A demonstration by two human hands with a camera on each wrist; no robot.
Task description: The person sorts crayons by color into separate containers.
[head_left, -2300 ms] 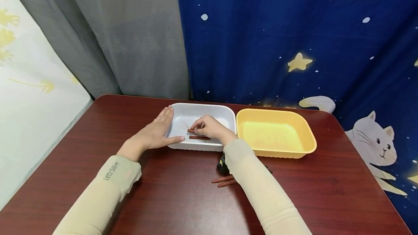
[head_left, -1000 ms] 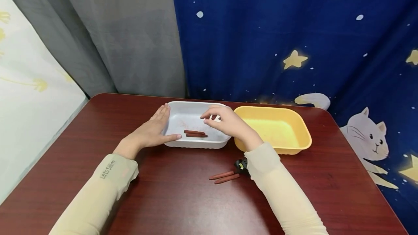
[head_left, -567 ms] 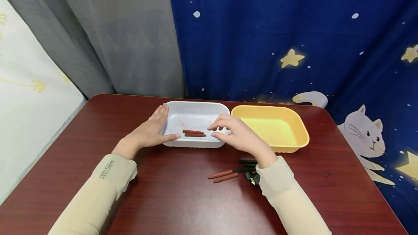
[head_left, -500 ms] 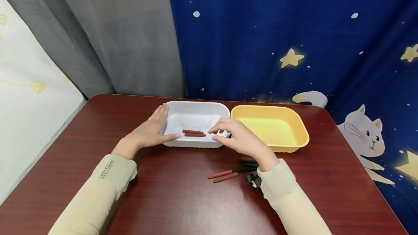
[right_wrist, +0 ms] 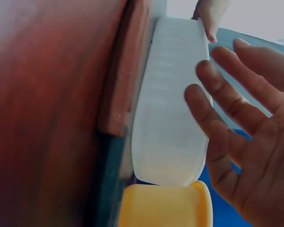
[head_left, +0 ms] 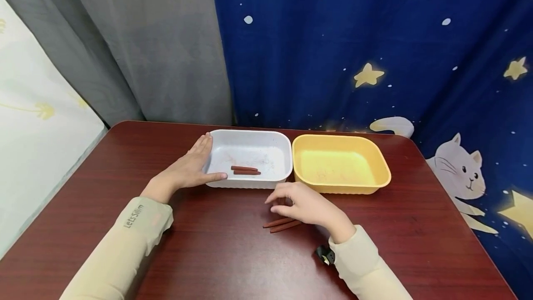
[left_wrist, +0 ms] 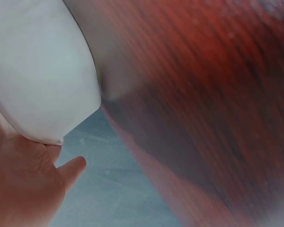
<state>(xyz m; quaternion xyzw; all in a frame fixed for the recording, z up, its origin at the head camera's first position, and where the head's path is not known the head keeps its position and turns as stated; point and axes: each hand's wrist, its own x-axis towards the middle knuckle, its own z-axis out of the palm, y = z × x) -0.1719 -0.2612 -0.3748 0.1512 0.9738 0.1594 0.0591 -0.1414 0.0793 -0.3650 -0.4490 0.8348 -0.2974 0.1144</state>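
Observation:
My left hand (head_left: pixel 185 168) rests against the left end of the white bin (head_left: pixel 250 183), its fingers straight along the wall and the thumb at the near rim. Two slim reddish-brown crayon-like sticks (head_left: pixel 245 172) lie side by side inside that bin. My right hand (head_left: pixel 306 205) hovers in front of the bins with loosely bent fingers and nothing between them. Beneath it, two more brown sticks (head_left: pixel 285 228) lie on the table, partly covered by the hand. In the right wrist view, a brown stick (right_wrist: pixel 125 85) shows close up, with a dark stick (right_wrist: pixel 106 170) at its end.
A yellow bin (head_left: pixel 341 186) stands right beside the white one, with no objects seen inside. Both are near the back edge of the dark red table (head_left: pixel 216 253). A small black device (head_left: pixel 325 254) sits at the right cuff. Curtains (head_left: pixel 291 59) hang behind.
My right hand let go of a brown stick in the white bin, lifted away, then moved back toward the sticks on the table. The left hand stays at the bin.

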